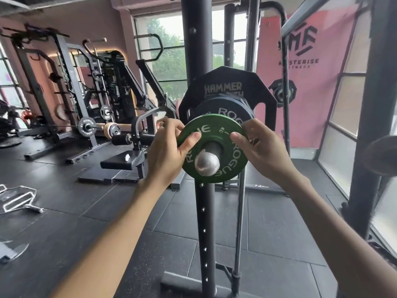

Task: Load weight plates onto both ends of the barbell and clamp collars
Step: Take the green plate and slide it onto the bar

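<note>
A small green Rogue plate sits on the steel sleeve, whose rounded end points toward me. My left hand grips the plate's left edge with the thumb on its face. On the right edge, my right hand holds the same plate. Behind the green plate are a dark grey Rogue plate and a large black Hammer Strength plate on the same sleeve. No collar is in view.
A black rack upright stands directly below the sleeve, with a thin steel bar beside it. More racks and a loaded barbell stand at the left. Bar attachments lie on the black rubber floor at far left.
</note>
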